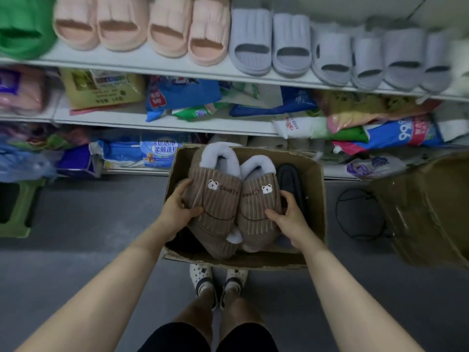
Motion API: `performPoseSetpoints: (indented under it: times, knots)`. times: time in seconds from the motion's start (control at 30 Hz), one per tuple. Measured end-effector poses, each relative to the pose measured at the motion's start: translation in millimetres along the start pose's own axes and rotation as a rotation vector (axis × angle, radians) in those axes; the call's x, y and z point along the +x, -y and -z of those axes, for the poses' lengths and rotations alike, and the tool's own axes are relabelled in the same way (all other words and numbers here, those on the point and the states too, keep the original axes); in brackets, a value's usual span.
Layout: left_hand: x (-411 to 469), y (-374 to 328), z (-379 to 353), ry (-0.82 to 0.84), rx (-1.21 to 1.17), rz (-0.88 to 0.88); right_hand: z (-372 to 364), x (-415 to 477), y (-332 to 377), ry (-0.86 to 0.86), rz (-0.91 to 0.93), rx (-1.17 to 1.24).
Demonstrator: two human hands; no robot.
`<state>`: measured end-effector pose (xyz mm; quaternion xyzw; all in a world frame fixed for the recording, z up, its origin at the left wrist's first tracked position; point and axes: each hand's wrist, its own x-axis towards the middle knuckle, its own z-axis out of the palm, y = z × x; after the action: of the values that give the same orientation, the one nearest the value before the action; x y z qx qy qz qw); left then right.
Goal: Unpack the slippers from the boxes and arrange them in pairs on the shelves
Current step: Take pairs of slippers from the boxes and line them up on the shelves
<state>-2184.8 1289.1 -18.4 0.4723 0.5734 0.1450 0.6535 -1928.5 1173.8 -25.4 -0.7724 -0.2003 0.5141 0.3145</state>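
Two feet (218, 280) in white clogs stand on the floor (88, 224), just behind the near edge of an open box (316, 199). Inside its walls the left hand (177, 207) curls round the outer side of the left brown slipper (215, 199), and the right hand (291, 217) grips the outer side of the right brown slipper (256, 207). The two touch, toes toward the person. A black slipper (289, 179) lies along the box's right wall. A stool (15, 207) stands at the left and a second box (426, 212) at the right. Beyond, the lower shelves hold packets (182, 97). Along the top shelf (142, 64), pink slippers (142, 29) stand left and grey slippers (271, 44) right, in pairs.
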Motion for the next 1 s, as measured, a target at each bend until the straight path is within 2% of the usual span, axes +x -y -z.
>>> performPoseSetpoints:
  times: [0.17,0.6,0.87,1.0]
  knots:
    - [-29.2,-51.8,0.7,0.056,-0.064,-0.134,36.6,-46.7,36.8,-0.099,0.200,0.015]
    - [-109.0,-243.3,-5.8,0.200,0.021,-0.709,151.2,-172.0,169.4,-0.365,0.717,0.074]
    - [-190.6,-369.1,-4.9,0.249,-0.031,-1.013,212.7,-258.1,265.2,-0.489,1.046,0.218]
    - [-225.9,-436.1,-13.9,0.243,-0.074,-1.108,243.7,-289.7,322.7,-0.470,1.150,0.382]
